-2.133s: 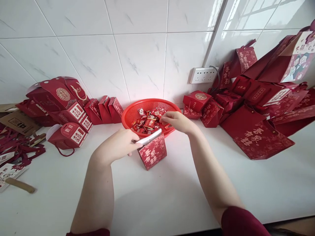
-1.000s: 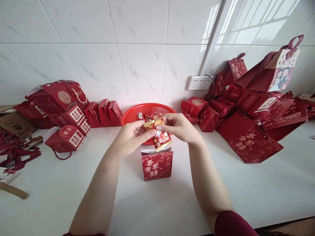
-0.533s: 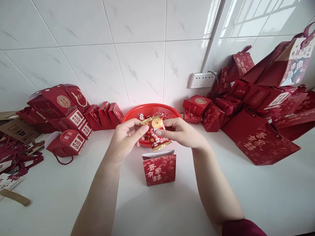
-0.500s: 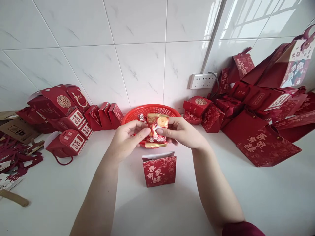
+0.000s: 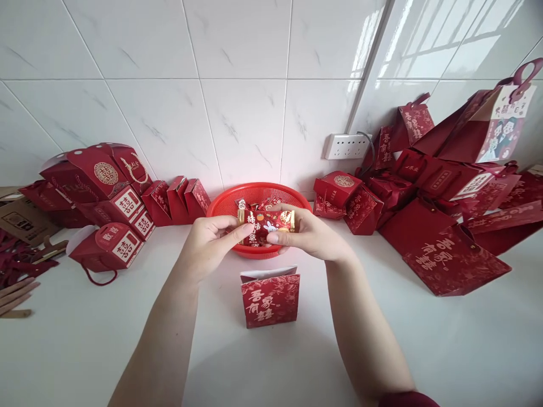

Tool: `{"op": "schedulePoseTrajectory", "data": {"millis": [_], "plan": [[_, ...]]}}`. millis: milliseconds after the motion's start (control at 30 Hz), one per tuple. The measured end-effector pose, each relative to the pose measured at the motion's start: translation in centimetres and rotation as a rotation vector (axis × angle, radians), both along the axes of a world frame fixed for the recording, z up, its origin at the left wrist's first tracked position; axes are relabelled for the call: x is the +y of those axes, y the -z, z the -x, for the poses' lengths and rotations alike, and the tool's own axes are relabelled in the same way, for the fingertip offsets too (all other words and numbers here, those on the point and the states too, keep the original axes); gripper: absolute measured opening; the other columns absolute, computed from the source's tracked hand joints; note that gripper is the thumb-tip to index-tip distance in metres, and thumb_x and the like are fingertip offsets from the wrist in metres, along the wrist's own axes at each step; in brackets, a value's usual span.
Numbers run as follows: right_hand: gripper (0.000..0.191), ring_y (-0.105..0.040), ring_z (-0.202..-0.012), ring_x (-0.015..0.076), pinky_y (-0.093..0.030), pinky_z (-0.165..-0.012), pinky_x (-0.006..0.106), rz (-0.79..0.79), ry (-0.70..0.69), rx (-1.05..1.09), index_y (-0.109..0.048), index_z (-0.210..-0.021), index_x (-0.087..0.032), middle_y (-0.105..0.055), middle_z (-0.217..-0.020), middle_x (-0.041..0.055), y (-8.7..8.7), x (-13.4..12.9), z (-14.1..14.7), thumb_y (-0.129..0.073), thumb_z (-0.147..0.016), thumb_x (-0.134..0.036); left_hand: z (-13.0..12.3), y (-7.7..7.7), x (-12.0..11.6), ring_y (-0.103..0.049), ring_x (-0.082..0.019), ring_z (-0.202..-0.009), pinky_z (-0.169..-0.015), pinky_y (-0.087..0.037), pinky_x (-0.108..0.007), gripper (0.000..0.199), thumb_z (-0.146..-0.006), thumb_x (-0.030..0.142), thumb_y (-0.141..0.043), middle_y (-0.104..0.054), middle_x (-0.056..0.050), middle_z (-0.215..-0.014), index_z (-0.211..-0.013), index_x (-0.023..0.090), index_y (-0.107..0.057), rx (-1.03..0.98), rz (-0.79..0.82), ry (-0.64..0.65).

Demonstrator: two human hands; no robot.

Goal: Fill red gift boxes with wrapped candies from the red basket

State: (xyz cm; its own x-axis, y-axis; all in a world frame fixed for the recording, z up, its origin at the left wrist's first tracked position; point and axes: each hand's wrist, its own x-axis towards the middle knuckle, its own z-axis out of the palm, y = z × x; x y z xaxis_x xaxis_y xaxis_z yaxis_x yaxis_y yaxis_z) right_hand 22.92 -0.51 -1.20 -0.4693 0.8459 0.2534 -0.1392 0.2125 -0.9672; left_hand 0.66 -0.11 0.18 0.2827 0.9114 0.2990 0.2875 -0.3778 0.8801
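Between my two hands is a red and gold wrapped candy packet (image 5: 266, 224) with printed characters and a small white rabbit. My left hand (image 5: 214, 240) pinches its left end between thumb and fingers. On the other end, my right hand (image 5: 307, 233) is closed, thumb across the front. Behind and below the packet stands a red plastic basket (image 5: 220, 198) with more wrapped sweets (image 5: 271, 202) in it, partly hidden by my hands. Nearer to me, a red paper gift box (image 5: 271, 299) with light lettering stands upright, its top open.
Stacked red gift boxes (image 5: 99, 175) stand at the left, with three small red boxes (image 5: 178, 200) beside them. Many red bags (image 5: 458, 249) fill the right side. A socket strip (image 5: 348, 147) is on the tiled wall. Another person's hand (image 5: 17, 295) shows at the left edge.
The candy packet has turned from upright to lying sideways, its printed face now toward me. Another person's hand has come in at the left edge.
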Motion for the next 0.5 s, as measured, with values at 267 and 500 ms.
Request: {"op": "schedulePoseTrajectory", "data": {"millis": [267, 500], "plan": [[0.02, -0.06, -0.071, 0.0112, -0.051, -0.065, 0.024, -0.076, 0.076, 0.068, -0.062, -0.093, -0.017, -0.065, -0.083, 0.0011, -0.3, -0.1, -1.1, -0.077, -0.083, -0.025, 0.3, -0.8, -0.3, -0.064, -0.021, -0.102, -0.083, -0.052, -0.03, 0.042, -0.082, 0.045, -0.072, -0.068, -0.008, -0.118, -0.118, 0.023, -0.066, 0.191, 0.057, 0.158], [0.022, -0.061, -0.086, 0.0132, -0.053, -0.075, 0.027, -0.087, -0.006, 0.074, -0.053, -0.1, -0.02, -0.062, -0.096, 0.0024, -0.6, -0.5, -2.1, -0.071, -0.087, -0.018, 0.8, 0.0, 0.7, -0.06, -0.016, -0.063, -0.053, -0.039, -0.024, 0.032, -0.09, 0.047, -0.056, -0.065, -0.001, -0.073, -0.08, 0.022, -0.072, 0.666, 0.103, 0.273]]}}
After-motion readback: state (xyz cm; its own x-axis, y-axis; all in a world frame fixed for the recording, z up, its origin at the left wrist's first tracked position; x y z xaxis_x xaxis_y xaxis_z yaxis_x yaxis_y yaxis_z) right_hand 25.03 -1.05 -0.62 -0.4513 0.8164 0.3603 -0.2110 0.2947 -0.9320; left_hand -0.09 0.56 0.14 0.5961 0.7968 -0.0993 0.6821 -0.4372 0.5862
